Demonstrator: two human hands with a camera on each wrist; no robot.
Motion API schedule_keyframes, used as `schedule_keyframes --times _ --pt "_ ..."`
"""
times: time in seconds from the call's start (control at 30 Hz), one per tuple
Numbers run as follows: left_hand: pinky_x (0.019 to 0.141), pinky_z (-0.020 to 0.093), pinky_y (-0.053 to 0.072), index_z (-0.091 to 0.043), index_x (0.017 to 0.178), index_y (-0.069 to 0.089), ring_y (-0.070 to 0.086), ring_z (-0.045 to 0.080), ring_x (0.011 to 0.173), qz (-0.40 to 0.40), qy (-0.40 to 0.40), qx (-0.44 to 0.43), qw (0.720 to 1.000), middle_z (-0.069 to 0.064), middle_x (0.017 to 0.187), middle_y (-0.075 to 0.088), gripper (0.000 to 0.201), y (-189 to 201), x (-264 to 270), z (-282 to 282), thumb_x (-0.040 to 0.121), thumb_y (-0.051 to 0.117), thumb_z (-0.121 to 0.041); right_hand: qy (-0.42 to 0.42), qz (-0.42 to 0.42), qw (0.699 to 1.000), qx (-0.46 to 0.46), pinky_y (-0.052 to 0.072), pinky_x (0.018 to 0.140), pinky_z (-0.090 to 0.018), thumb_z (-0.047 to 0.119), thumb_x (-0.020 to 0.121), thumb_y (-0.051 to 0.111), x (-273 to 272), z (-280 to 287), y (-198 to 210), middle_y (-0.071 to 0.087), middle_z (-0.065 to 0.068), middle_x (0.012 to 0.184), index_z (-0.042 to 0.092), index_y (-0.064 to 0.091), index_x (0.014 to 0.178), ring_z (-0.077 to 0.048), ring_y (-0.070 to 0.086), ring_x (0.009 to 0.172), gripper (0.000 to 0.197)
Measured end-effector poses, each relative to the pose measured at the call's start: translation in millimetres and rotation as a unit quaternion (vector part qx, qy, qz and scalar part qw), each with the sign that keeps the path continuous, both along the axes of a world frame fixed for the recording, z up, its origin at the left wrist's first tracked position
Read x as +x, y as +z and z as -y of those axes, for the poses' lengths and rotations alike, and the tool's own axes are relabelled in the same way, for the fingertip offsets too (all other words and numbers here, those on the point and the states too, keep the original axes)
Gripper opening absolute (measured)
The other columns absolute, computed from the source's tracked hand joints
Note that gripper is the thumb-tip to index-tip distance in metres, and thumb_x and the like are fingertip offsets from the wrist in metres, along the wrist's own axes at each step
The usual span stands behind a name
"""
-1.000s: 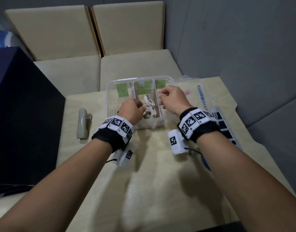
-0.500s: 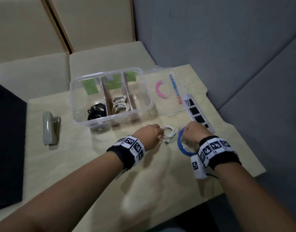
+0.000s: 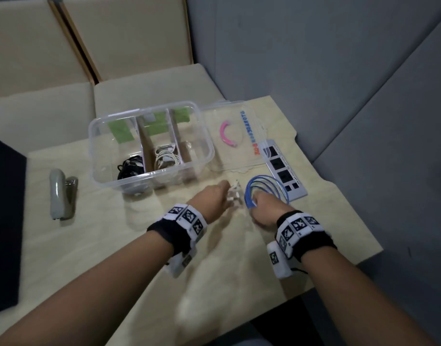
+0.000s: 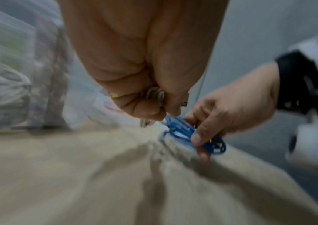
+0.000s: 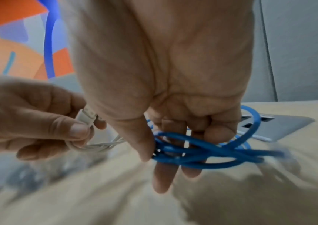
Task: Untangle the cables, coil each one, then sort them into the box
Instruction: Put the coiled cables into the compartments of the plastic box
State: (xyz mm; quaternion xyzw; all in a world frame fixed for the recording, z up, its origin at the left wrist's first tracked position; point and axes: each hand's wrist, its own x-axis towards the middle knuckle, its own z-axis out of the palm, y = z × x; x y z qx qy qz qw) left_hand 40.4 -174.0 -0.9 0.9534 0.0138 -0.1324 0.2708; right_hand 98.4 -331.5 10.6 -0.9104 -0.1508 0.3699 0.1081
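A clear plastic box (image 3: 202, 136) with three compartments stands at the back of the table. A coiled black cable (image 3: 129, 166) lies in its left compartment and a coiled white cable (image 3: 164, 157) in the middle one. In front of the box my left hand (image 3: 218, 197) pinches a small white cable coil (image 5: 96, 146), also seen as the white coil (image 4: 155, 95) between thumb and fingers. Right beside it my right hand (image 3: 261, 208) grips a coiled blue cable (image 3: 266, 187); its thumb and fingers close round the blue coil (image 5: 202, 152) just above the table.
The box's clear lid (image 3: 241, 143) lies open to the right with a pink handle (image 3: 226, 134). A grey power strip (image 3: 284, 171) lies at the right edge, a stapler (image 3: 58, 193) at the left, a dark screen (image 3: 2, 221) at the far left.
A second ago both hands were at the box's middle compartment. They came back to the table front, took the white and blue coils, and now lift them slightly.
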Motion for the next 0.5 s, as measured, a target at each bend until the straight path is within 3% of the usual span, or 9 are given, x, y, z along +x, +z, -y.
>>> schedule_keyframes --times 0.07,0.17,0.27,0.33,0.4,0.5 --pt "0.064 0.026 0.028 -0.003 0.113 0.048 0.057 0.027 0.084 0.057 0.045 -0.061 0.995 0.013 0.089 0.059 0.032 28 -1 -10 0.091 0.059 -0.023 -0.042 0.0 0.998 0.041 0.037 0.073 -0.03 0.016 0.098 0.041 6 -9 18 0.05 -0.004 0.104 0.012 0.043 0.116 -0.026 0.054 0.097 0.018" --pt "0.061 0.024 0.03 -0.009 0.114 0.049 0.053 0.02 0.076 0.127 0.111 -0.104 0.98 0.002 0.085 0.056 0.033 70 0 -31 0.089 0.061 -0.026 -0.094 0.047 0.99 0.097 0.035 0.059 -0.029 0.013 0.098 0.036 16 -26 46 0.052 -0.007 0.091 0.005 0.04 0.12 -0.021 0.051 0.075 0.024" --pt "0.064 0.026 0.04 -0.011 0.116 0.048 0.056 0.019 0.075 0.19 0.178 -0.124 0.958 0.002 0.089 0.06 0.031 102 2 -60 0.091 0.057 -0.027 -0.104 0.128 0.973 0.161 0.034 0.069 -0.029 0.014 0.099 0.036 23 -41 79 0.051 -0.011 0.104 0.003 0.04 0.126 -0.024 0.046 0.085 0.03" --pt "0.061 0.028 0.044 -0.012 0.116 0.047 0.058 0.02 0.072 0.222 0.233 -0.132 0.938 0.002 0.087 0.06 0.03 111 4 -82 0.092 0.056 -0.028 -0.109 0.178 0.951 0.227 0.033 0.07 -0.029 0.016 0.099 0.037 25 -51 99 0.052 -0.009 0.103 0.005 0.044 0.12 -0.023 0.047 0.086 0.024" --pt "0.064 0.028 0.042 -0.01 0.115 0.047 0.057 0.02 0.075 0.212 0.276 -0.105 0.931 0.005 0.091 0.062 0.03 109 8 -100 0.093 0.054 -0.029 -0.12 0.205 0.92 0.311 0.04 0.07 -0.032 0.018 0.098 0.038 28 -65 109 0.057 -0.008 0.098 0.008 0.048 0.11 -0.025 0.053 0.085 0.018" --pt "0.072 0.03 0.038 -0.004 0.119 0.048 0.056 0.025 0.089 0.133 0.311 -0.047 0.94 0.015 0.105 0.063 0.035 90 15 -118 0.094 0.053 -0.028 -0.133 0.214 0.88 0.403 0.052 0.079 -0.046 0.023 0.094 0.04 33 -90 109 0.064 -0.011 0.092 0.01 0.051 0.101 -0.03 0.062 0.088 0.018"
